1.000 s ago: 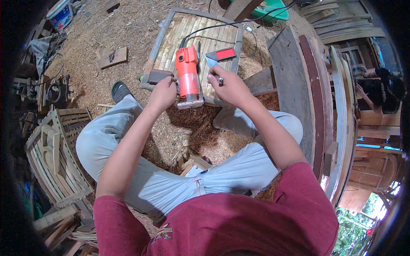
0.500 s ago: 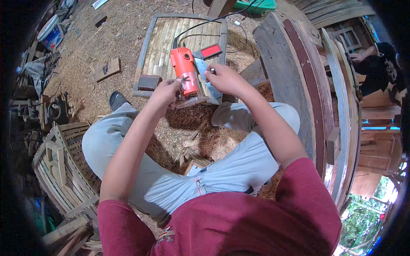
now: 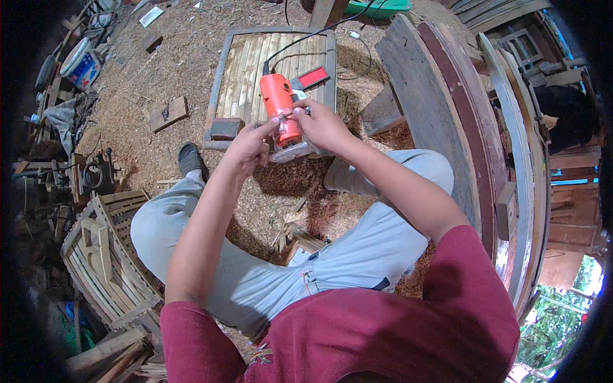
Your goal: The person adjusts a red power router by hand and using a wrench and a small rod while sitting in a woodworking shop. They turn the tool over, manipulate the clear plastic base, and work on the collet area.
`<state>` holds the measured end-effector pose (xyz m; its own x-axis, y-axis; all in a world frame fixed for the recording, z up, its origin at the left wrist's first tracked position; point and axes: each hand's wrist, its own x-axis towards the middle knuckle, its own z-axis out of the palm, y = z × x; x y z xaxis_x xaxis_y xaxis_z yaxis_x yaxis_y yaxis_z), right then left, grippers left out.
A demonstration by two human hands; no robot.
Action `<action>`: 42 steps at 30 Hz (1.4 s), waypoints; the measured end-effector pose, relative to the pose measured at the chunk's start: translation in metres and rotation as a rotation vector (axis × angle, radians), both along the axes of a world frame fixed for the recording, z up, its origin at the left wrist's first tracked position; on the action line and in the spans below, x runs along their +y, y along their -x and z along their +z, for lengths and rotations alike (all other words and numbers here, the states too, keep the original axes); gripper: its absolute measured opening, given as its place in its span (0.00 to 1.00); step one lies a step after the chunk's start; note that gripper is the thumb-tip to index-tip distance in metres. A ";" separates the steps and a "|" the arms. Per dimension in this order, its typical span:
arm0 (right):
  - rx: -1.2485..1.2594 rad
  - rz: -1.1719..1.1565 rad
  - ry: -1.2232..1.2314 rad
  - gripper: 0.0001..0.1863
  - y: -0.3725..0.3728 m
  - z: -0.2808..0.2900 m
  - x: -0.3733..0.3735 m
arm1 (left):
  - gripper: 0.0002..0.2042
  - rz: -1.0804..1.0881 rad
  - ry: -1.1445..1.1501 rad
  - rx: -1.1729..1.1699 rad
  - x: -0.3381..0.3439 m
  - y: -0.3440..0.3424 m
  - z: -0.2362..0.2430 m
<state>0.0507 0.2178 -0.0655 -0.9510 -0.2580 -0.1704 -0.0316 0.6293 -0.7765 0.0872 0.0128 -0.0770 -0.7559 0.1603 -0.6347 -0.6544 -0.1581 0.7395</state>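
An orange trim router [image 3: 276,96] with a black cord stands on a slatted wooden panel [image 3: 246,64], close to the edge nearest me. My left hand [image 3: 251,142] is at its lower left side, thumb pressed on the small clamp of the base and the other fingers curled. From the right, my right hand [image 3: 321,124] reaches to the same clamp with its fingertips. A small dark cylindrical piece [image 3: 308,110] shows between its fingers; I cannot make out its kind. Behind the router lies a try square [image 3: 311,78] with a red inset, its blade mostly hidden.
A dark wood block [image 3: 226,128] sits on the panel's left corner. Long boards [image 3: 434,115] stand along my right. A slatted wooden piece [image 3: 105,255] lies at the left, near a white bucket [image 3: 80,64]. Sawdust covers the floor around a loose board [image 3: 168,113].
My right hand has moved left onto the router's clamp, where my left thumb also rests. The try square's blade is now more covered. The whole view has shifted slightly.
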 end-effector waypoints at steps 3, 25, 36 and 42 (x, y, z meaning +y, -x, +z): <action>-0.002 0.021 0.122 0.20 -0.007 -0.004 -0.011 | 0.20 0.010 0.040 0.039 -0.016 -0.006 -0.002; -0.268 0.208 0.191 0.20 0.023 -0.031 -0.023 | 0.25 -0.082 0.642 0.369 -0.029 -0.002 -0.022; -0.199 0.183 0.234 0.19 0.017 -0.016 -0.018 | 0.23 -0.127 0.377 0.301 -0.032 -0.001 -0.008; -0.080 0.164 0.237 0.20 0.006 -0.015 -0.009 | 0.23 -0.190 0.274 0.271 -0.038 0.001 -0.012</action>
